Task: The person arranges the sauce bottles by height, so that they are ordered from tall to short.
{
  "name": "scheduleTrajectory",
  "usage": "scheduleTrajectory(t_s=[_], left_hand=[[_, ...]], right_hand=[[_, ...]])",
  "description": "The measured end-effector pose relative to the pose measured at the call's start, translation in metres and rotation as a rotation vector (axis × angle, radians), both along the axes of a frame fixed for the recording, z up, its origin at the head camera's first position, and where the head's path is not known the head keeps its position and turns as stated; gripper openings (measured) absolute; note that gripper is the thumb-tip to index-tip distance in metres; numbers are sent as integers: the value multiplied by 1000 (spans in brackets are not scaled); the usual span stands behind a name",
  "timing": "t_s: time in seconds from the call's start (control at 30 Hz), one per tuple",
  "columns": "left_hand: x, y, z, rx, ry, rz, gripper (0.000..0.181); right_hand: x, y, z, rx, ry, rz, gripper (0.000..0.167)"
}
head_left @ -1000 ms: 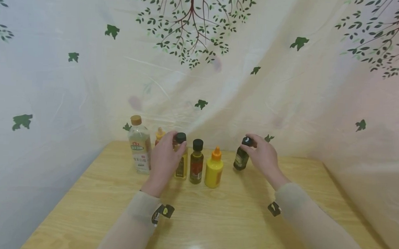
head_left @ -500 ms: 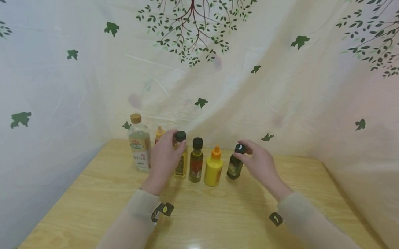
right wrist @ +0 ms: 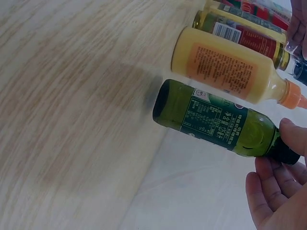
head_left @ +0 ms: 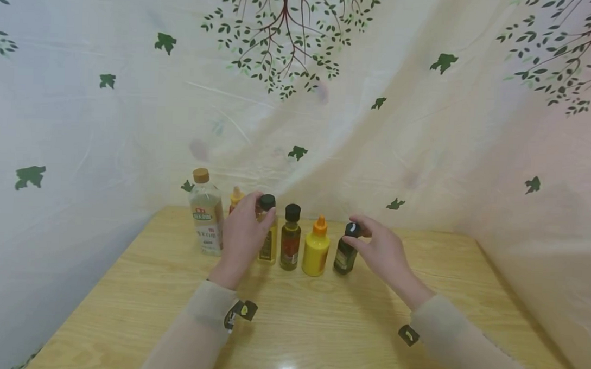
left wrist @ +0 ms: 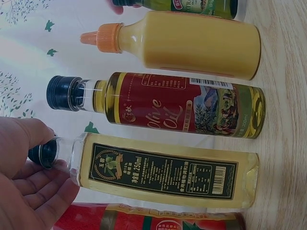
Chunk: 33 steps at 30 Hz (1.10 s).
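My left hand (head_left: 245,231) grips the black cap of a clear oil bottle (left wrist: 168,167) with pale yellow oil and a dark label, standing in a row. By its dark cap, my right hand (head_left: 383,250) pinches a small green oil bottle (right wrist: 211,120), upright at the row's right end. Whether its base touches the table, I cannot tell. Between the two stand an olive oil bottle (left wrist: 177,105) with a red label and a yellow squeeze bottle (head_left: 315,253) with an orange nozzle; the green bottle is just right of the latter.
A large clear bottle (head_left: 206,219) with a brown cap stands at the row's left end. Beside it, a red bottle (left wrist: 158,218) with a yellow cap is partly hidden by my left hand. Behind the wooden table (head_left: 295,325) hangs a leaf-patterned curtain (head_left: 298,119).
My right hand has brought the small green bottle left and nearer to me, beside the yellow squeeze bottle. My left hand stays on the oil bottle's cap.
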<state>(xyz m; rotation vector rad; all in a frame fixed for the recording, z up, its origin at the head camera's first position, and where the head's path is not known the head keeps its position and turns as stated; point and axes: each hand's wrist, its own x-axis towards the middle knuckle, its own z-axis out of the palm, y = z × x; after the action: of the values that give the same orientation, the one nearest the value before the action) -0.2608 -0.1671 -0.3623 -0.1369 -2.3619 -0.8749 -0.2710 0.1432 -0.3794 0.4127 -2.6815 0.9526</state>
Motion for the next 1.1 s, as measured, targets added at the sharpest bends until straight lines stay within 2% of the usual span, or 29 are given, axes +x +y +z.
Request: scheduleTrajectory(t_s=[0.27,1.1], left_hand=[[-2,-1,-1,17,22,-5,38],[-9,-4,-3,6,6,-6,38]], right_hand=[[2,-3,-3,-1,7,4,57],[-1,-9,-10,6,17,-3,57]])
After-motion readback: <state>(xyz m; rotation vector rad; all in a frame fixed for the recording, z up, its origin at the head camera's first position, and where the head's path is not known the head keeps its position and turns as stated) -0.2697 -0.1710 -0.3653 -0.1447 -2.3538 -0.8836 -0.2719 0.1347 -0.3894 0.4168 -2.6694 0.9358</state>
